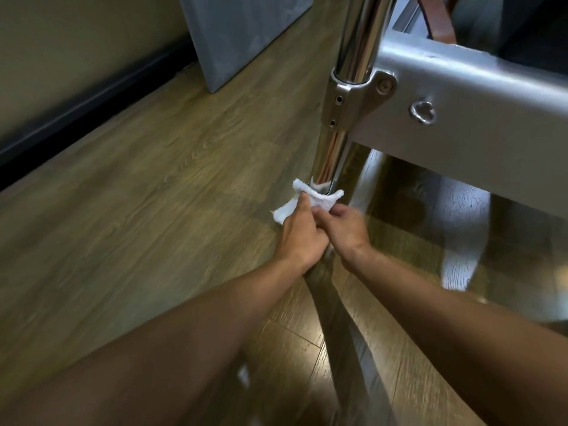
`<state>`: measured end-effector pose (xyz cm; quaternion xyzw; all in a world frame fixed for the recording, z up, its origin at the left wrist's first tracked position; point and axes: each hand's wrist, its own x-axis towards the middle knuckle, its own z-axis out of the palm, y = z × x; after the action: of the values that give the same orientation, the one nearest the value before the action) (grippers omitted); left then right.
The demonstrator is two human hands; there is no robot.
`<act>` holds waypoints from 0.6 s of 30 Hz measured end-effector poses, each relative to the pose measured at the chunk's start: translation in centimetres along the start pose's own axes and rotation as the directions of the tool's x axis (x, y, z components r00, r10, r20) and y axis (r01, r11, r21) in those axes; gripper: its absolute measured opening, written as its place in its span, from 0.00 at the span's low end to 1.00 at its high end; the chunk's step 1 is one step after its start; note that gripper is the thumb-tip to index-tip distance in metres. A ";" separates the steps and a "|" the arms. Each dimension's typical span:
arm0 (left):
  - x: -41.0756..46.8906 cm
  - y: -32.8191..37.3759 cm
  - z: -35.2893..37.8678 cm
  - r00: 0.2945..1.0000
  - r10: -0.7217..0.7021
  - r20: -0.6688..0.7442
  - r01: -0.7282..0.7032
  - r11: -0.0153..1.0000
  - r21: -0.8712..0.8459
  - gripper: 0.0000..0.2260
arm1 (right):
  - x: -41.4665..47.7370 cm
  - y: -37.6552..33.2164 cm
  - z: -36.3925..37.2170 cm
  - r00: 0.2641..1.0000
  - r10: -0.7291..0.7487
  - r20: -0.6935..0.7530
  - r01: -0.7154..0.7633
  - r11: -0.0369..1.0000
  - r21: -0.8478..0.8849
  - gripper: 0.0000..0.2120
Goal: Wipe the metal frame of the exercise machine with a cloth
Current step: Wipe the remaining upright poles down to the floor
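My left hand (299, 233) and right hand (342, 227) each pinch an end of the white cloth (316, 198), drawn round the chrome pole (330, 158) near the floor (153, 210) so it hugs the curve.

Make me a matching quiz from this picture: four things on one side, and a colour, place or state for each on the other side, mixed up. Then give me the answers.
Things:
1. cloth
2. chrome post
3. crossbeam
4. metal ring

Descriptions:
A. matte grey, runs sideways
B. white, held against the post's lower end
C. shiny, upright
D. fixed to the crossbeam's side

Pairs: 1-B, 2-C, 3-A, 4-D
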<state>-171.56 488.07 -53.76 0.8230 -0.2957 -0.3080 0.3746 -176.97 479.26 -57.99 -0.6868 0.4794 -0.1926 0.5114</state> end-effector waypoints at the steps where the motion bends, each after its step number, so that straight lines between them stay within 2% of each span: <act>1: 0.3 0.1 -0.1 1.000 0.004 -0.014 -0.004 1.000 -0.013 0.31 | 0.1 -0.1 0.0 0.999 0.025 -0.030 -0.024 0.998 0.053 0.07; 5: 2.0 0.2 -1.4 0.998 0.036 -0.046 -0.034 0.999 0.039 0.24 | -0.7 -1.3 1.0 0.991 0.095 -0.100 -0.080 0.986 0.143 0.10; 8: 3.6 0.2 -2.9 0.998 0.034 0.050 -0.038 0.995 0.089 0.23 | -1.1 -2.0 1.6 0.985 0.165 -0.056 -0.150 0.965 0.216 0.10; 11: 3.9 0.4 -3.4 0.993 0.009 0.115 -0.018 0.997 0.081 0.21 | -1.1 -2.2 2.0 0.977 0.204 -0.057 -0.191 0.965 0.180 0.13; 15: 3.3 0.1 -3.0 0.992 0.126 -0.012 -0.126 0.991 -0.045 0.24 | -1.2 -3.0 2.3 0.976 0.186 -0.111 -0.160 0.965 0.206 0.12; 18: 3.5 -0.4 -3.0 0.993 0.084 0.082 -0.082 0.996 -0.031 0.29 | -1.3 -3.0 2.1 0.973 0.219 -0.075 -0.200 0.960 0.197 0.12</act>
<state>-167.05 487.08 -53.44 0.7912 -0.3406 -0.3303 0.3859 -174.60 481.53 -55.91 -0.5706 0.5531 -0.2146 0.5679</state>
